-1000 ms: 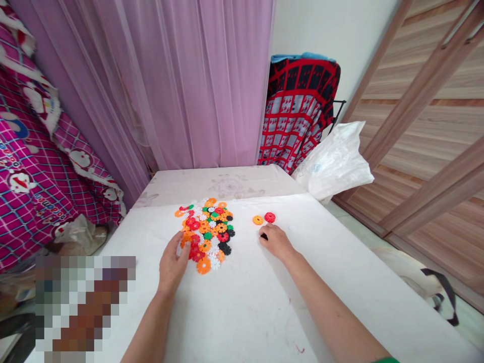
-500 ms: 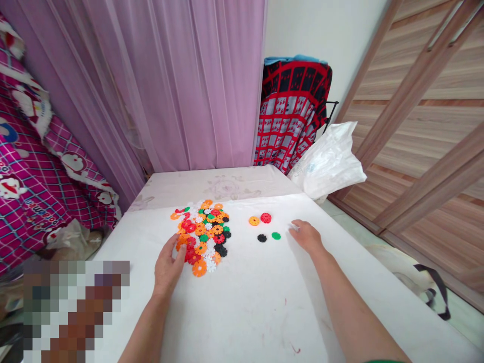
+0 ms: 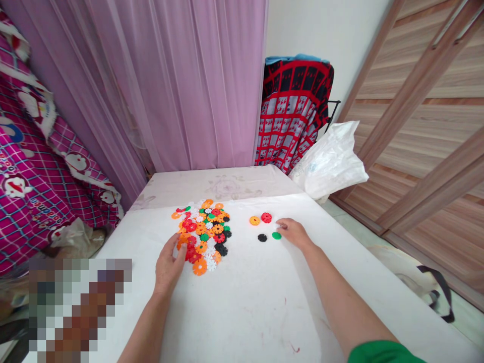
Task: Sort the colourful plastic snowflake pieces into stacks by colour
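Observation:
A pile of slotted plastic snowflake discs [image 3: 204, 237] in orange, red, white, green and black lies left of the table's middle. At its left edge rests my left hand [image 3: 168, 264], thumb and fingers apart around some orange and red discs. My right hand [image 3: 296, 233] has its fingertips pinched on a small white snowflake disc [image 3: 279, 225], partly hidden and hard to see against the white cloth. Just left of these fingertips, four-sided in layout, lie a yellow-orange disc [image 3: 254, 220], a red disc [image 3: 266, 218], a black disc [image 3: 262, 237] and a green disc [image 3: 277, 235], separate from the pile.
A white cloth covers the table [image 3: 242, 302], with a floral cover [image 3: 227, 186] at its far end. Beyond the far right corner stands a white plastic bag [image 3: 328, 161]. Purple curtains [image 3: 196, 85] hang behind, and wooden cabinet doors [image 3: 423, 131] stand at right.
My right hand has moved left, carrying the white disc closer to the red and green discs. My left hand has stayed at the pile's edge.

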{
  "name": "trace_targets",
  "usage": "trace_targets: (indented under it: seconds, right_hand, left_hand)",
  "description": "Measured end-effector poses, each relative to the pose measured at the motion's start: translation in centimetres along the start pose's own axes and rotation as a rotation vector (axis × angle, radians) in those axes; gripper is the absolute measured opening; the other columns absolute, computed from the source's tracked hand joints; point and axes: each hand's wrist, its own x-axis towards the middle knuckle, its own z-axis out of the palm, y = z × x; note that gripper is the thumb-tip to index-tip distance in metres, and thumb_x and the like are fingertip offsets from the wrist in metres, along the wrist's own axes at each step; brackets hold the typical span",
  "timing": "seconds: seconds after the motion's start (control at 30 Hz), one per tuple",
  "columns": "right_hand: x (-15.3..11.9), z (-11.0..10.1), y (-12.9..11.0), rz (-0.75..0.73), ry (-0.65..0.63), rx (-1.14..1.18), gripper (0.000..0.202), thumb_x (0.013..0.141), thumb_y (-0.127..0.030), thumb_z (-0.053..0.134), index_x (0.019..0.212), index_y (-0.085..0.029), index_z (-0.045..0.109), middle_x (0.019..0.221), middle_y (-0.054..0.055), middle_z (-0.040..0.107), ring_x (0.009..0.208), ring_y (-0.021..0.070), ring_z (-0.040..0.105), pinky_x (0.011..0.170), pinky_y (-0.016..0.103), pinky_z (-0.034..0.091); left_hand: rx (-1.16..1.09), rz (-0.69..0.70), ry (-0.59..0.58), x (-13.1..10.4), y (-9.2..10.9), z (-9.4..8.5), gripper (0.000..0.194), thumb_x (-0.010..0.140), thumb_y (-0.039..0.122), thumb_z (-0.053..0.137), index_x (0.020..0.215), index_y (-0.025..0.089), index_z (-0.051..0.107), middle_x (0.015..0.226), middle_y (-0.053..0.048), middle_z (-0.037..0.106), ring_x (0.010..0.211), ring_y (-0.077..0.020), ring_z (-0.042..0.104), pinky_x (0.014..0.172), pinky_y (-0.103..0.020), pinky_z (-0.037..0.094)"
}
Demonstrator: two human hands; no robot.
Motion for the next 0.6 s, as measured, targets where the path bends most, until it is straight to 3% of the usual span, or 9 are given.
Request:
trace_targets:
  seconds: [0.23,0.47,0.6]
  right_hand:
    - [0.9,-0.6,-0.8,-0.055,-0.086,-0.014,0.028,0.073,-0.016,0.062,0.098,-0.02,0.073,0.095,0.001,0.072,0.085,0.014,0.066,0.08,0.023,0.049]
    - [1.2,0.1,-2.5,-0.086,-0.126,-0.027,0.025,0.073,-0.014,0.062,0.093,-0.022,0.074,0.097,0.0,0.073,0.087,0.013,0.067,0.08,0.021,0.049]
    - [1.2,0.7,-3.6,-0.096,-0.14,-0.057,0.024,0.072,-0.016,0.064,0.093,-0.022,0.074,0.096,0.0,0.073,0.087,0.0136,0.067,0.08,0.021,0.048]
  left_hand:
    - [0.005,0.001,0.008,0.0,0.1,0.0,0.049,0.082,0.046,0.052,0.124,0.022,0.06,0.134,-0.008,0.06,0.117,-0.025,0.06,0.083,-0.033,0.055]
    - [0.009,0.024,0.022,0.1,-0.4,0.2,0.048,0.082,0.046,0.053,0.123,0.023,0.06,0.131,-0.007,0.062,0.117,-0.0241,0.06,0.089,-0.034,0.053]
    - [0.008,0.013,0.019,0.1,-0.2,0.2,0.048,0.082,0.047,0.052,0.124,0.024,0.06,0.131,-0.007,0.062,0.115,-0.0242,0.061,0.082,-0.032,0.055]
